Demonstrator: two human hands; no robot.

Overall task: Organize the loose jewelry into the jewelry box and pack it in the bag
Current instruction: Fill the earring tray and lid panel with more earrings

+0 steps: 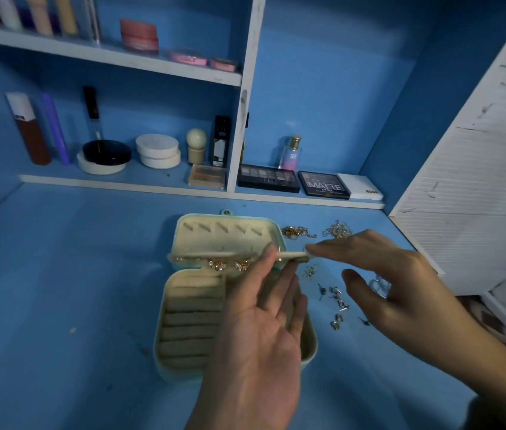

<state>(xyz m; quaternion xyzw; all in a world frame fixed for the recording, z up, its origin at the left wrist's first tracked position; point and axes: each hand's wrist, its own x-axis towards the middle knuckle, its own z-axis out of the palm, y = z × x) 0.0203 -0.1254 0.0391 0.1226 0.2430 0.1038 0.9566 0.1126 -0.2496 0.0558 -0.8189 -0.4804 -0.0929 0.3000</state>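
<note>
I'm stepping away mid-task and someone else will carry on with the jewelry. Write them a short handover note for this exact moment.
Left hand: straight fingers prop the earring panel from below.
Right hand: fingertips touch the panel's right end; it seems to hold nothing.
Jewelry box lies open on the table.
Done: two gold earrings sit on the panel.
Left: chains and small studs lie loose to the right of the box. Load them, shut the box, pack it. No bag is in view.
</note>
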